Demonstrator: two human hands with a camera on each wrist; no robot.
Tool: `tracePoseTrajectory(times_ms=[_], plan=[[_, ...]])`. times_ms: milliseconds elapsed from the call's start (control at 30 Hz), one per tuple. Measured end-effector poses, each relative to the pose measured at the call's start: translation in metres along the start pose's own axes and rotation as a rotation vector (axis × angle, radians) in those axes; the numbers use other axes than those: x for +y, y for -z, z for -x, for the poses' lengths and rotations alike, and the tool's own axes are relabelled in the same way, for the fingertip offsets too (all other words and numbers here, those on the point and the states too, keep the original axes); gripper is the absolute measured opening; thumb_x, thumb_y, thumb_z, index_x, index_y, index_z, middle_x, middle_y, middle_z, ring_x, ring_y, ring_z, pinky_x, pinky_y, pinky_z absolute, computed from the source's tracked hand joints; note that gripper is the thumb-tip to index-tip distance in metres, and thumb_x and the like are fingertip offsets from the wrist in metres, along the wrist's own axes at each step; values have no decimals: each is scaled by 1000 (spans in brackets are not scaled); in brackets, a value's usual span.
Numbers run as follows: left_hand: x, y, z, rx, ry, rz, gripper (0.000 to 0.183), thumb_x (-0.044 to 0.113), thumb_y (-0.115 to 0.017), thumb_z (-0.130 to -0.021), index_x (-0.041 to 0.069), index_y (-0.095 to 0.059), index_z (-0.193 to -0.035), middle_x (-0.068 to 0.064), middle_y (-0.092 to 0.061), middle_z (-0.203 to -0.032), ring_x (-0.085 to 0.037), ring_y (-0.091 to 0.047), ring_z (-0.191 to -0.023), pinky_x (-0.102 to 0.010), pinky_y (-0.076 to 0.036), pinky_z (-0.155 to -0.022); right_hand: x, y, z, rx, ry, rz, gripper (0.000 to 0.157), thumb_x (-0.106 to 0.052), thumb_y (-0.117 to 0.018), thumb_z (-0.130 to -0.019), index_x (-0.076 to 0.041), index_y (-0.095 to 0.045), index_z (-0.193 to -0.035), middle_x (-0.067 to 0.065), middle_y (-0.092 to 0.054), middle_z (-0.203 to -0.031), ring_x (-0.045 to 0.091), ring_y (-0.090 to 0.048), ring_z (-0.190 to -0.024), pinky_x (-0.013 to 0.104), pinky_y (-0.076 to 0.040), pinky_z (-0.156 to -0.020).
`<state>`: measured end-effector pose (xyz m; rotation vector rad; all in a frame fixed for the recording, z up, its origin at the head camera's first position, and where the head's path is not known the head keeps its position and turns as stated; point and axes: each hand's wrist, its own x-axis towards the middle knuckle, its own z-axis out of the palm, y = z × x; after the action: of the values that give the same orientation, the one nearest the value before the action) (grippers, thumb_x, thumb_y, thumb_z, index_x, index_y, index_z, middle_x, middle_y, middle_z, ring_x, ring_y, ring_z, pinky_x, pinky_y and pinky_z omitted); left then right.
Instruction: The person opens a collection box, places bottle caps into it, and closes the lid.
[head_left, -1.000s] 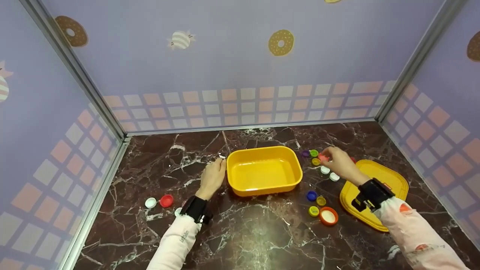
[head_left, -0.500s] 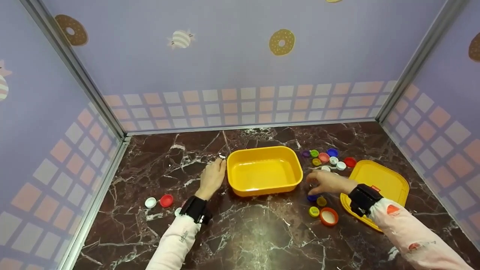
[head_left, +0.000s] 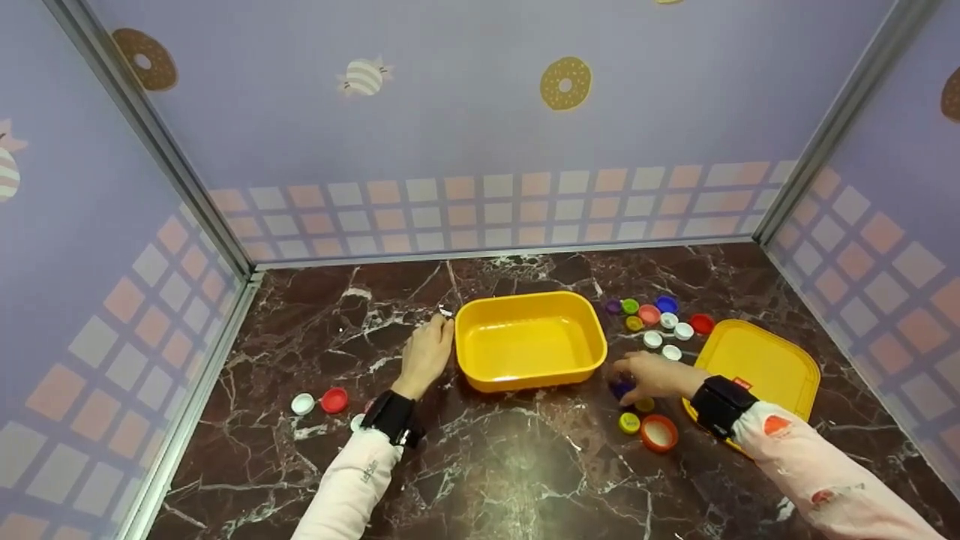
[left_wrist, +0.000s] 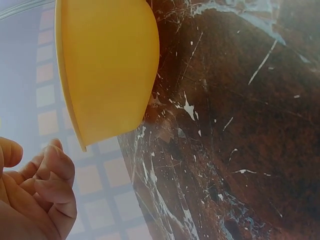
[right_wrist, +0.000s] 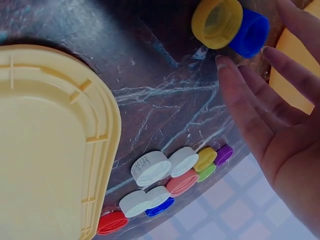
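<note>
A yellow plastic box [head_left: 529,382] stands on the dark marbled table. My left hand [head_left: 426,356] is beside its left wall; in the left wrist view the fingers [left_wrist: 60,165] are loosely curled, with nothing held. At the box's right, my right hand [head_left: 649,375] reaches down over a blue bottle cap [head_left: 621,388]. In the right wrist view, its fairly straight fingers [right_wrist: 245,95] lie close around the blue cap; whether they touch it is unclear. A yellow cap [right_wrist: 217,24] adjoins the blue one. A bright yellow cap [head_left: 629,424] and an orange-red ring-shaped lid [head_left: 658,433] lie nearer me.
Several small coloured caps, among them a salmon one [head_left: 649,314] and a red one [head_left: 702,323], cluster behind my right hand. A yellow lid [head_left: 772,364] lies under my right wrist. At left are a white cap [head_left: 302,404] and a red cap [head_left: 334,400].
My right hand has left the salmon cap in the back cluster and come toward me to the blue cap. The left hand has stayed at the box.
</note>
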<state>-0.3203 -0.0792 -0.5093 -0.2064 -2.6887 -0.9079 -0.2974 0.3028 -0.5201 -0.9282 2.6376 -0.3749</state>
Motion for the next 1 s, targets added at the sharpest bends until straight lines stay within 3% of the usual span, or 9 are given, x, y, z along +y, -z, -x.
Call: tracePoseTrajectory(times_ms=[467,600,800,1000], plan=[[1,0,-1,-2,1,-5,20,25,-46,-95,10,-50,-82,-7,-52,-69,-32,-57,-69,-45,-42,-56,-4,-6,-2,12,38,18,34,-4,-77,-69,-6,-63,-101,8,-57,-89,23,-56,-78,37,-47,-66],[1,1,-1,-2,-10,-6,19,24,-46,-95,10,-50,-82,-6,-51,-67,-31,-56,-66,-45,-41,-55,-1,-3,-2,50,39,41,30,-3,-75,-70,-3,-63,-98,7,-58,-86,23,-56,-77,36,-47,-66],[0,1,-2,9,-30,0,18,23,-47,-95,10,-49,-82,-5,-49,-64,-30,-55,-64,-43,-40,-54,9,23,-4,156,13,51,22,1,-74,-70,1,-62,-89,6,-59,-78,20,-57,-70,33,-48,-61],[0,0,-1,9,-25,8,19,22,-47,-95,10,-49,-80,-5,-49,-64,-29,-55,-63,-43,-40,-54,9,55,-11,313,-31,61,24,1,-73,-71,4,-62,-92,12,-58,-82,27,-57,-74,37,-49,-62]])
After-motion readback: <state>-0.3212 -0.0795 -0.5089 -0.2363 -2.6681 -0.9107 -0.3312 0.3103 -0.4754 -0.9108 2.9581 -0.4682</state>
